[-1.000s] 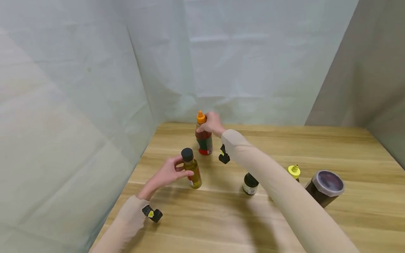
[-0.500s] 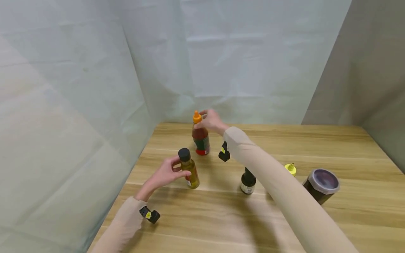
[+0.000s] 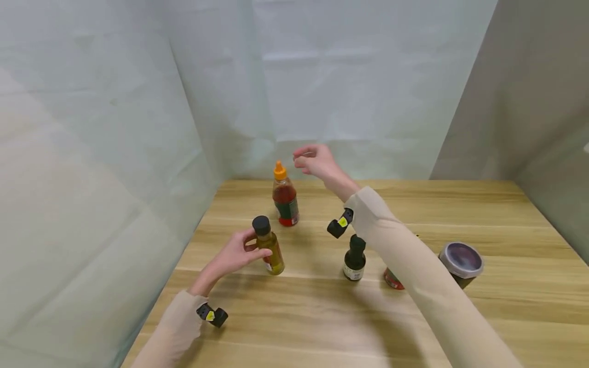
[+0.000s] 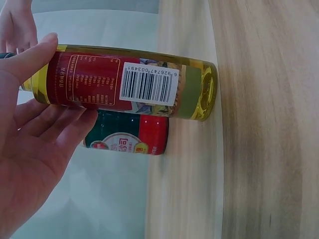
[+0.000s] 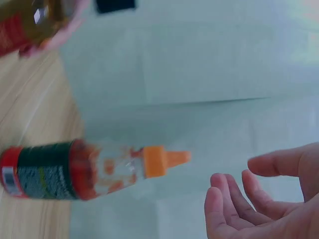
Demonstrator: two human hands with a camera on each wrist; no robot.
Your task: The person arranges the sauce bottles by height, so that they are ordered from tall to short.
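Observation:
My left hand (image 3: 234, 253) holds a bottle of yellow oil (image 3: 271, 253) with a black cap, thumb on one side and fingers on the other. In the left wrist view the oil bottle (image 4: 114, 82) shows a red label and a barcode. Just behind it stands a chili sauce bottle (image 3: 285, 199), upright, with an orange nozzle cap and green label. Above and right of that cap is my right hand (image 3: 319, 162), fingers loosely bent and nothing between them. The right wrist view shows a gap between the hand (image 5: 269, 199) and the sauce bottle's orange tip (image 5: 164, 159).
A small dark bottle (image 3: 354, 263) stands right of centre. Beside it a red-labelled container (image 3: 393, 279) is mostly hidden by my right sleeve. Farther right is a dark jar (image 3: 460, 260) with a translucent lid. Pale sheets (image 3: 322, 92) hang behind the wooden table (image 3: 299, 317).
My right hand has let go of the chili sauce bottle and moved up and right, away from its cap. The left hand keeps its grip on the oil bottle. The view has shifted slightly.

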